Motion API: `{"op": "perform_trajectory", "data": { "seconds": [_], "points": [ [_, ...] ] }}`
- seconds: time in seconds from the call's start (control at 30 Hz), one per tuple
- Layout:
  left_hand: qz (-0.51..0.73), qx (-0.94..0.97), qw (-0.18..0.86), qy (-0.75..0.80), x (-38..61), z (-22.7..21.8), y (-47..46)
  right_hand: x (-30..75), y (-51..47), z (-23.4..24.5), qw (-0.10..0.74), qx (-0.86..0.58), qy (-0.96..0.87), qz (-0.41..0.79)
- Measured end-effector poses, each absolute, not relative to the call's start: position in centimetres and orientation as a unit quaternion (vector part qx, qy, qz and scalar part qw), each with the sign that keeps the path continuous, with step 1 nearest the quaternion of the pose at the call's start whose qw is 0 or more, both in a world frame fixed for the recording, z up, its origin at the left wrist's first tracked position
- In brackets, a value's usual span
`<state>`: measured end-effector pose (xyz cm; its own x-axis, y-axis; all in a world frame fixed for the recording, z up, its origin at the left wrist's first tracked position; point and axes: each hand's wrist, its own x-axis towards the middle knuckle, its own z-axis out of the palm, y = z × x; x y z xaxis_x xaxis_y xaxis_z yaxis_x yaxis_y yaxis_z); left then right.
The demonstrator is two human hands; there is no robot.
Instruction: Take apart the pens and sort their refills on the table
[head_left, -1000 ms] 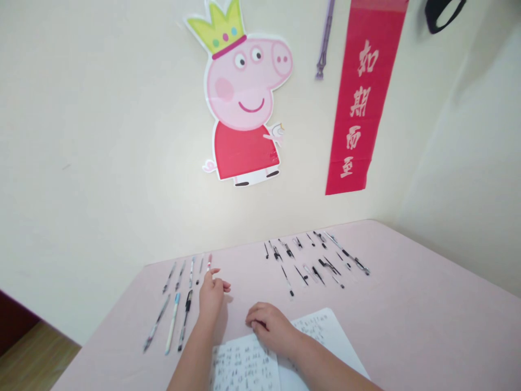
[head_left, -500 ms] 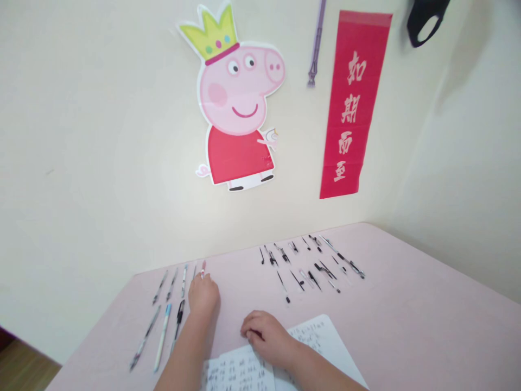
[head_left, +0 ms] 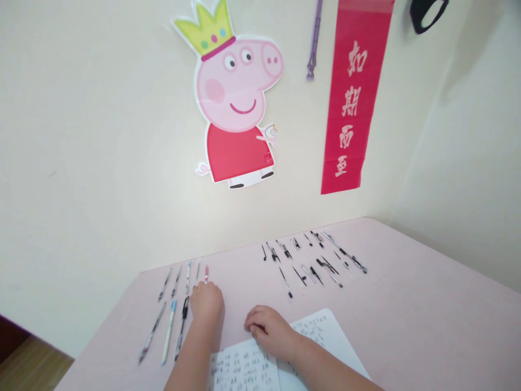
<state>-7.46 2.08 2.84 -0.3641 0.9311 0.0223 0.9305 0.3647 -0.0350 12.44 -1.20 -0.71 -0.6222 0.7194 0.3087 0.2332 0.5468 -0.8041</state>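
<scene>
Fingers of the left hand [head_left: 207,300] bend down at the near end of a pink-topped pen [head_left: 206,273], their tips hidden by the back of the hand, so I cannot tell whether they are clamped on it or apart; the right hand [head_left: 266,328] has its fingers loosely curled together, nothing visible in them, over the top of an open handwritten notebook [head_left: 244,364]. That pen lies at the right end of the back row on the left side of the table [head_left: 427,326]. The step in hand looks to be a touch or grip on it, and the next move would call for a narrow pinch, clear of the slim pen [head_left: 198,268] just beside it. Further left come a blue-and-white pen [head_left: 188,278] and two clear pens [head_left: 176,281]; nearer lie a clear-barrelled pen [head_left: 153,332], a blue-capped cream pen [head_left: 169,332] and a black-capped pen [head_left: 181,328], the last close alongside the left forearm [head_left: 195,353], leaving little room there. Well apart, beyond the right hand, pen parts [head_left: 316,275] lie scattered. Behind, a pig cutout [head_left: 240,152] and a red banner [head_left: 352,125] are on the wall [head_left: 101,136], out of the way.
</scene>
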Motion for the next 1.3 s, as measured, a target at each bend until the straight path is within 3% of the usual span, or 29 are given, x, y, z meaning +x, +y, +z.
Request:
{"op": "perform_trajectory", "data": {
  "seconds": [0.17, 0.43, 0.6, 0.73, 0.87, 1.0, 1.3],
  "points": [
    [-0.017, -0.56, 0.081, -0.824, -6.4, 2.7, 0.9, 12.4, -1.2, -0.9, 0.334, -0.288, -0.816, 0.375],
    [-0.098, -0.554, 0.069, -0.824, -6.4, 2.5, -0.2, 12.5, -1.2, -0.5, 0.332, -0.29, -0.815, 0.377],
    [-0.255, -0.528, -0.058, -0.808, -5.6, 1.6, -0.5, 12.4, -1.3, -0.6, 0.347, -0.285, -0.806, 0.385],
    [-0.477, -0.483, -0.233, -0.696, -3.3, 0.5, -0.6, 12.3, -1.1, -0.8, 0.393, -0.327, -0.764, 0.393],
    [-0.561, -0.46, -0.378, -0.575, -1.0, 0.0, -1.0, 12.5, -0.1, -1.0, 0.471, -0.393, -0.66, 0.434],
    [-0.562, -0.46, -0.41, -0.552, 0.0, -0.2, -1.6, 12.9, 1.1, -1.9, 0.526, -0.412, -0.551, 0.5],
    [-0.543, -0.497, -0.384, -0.557, -0.4, -0.6, -2.1, 13.1, 1.4, -1.9, 0.56, -0.401, -0.491, 0.533]
  ]
}}
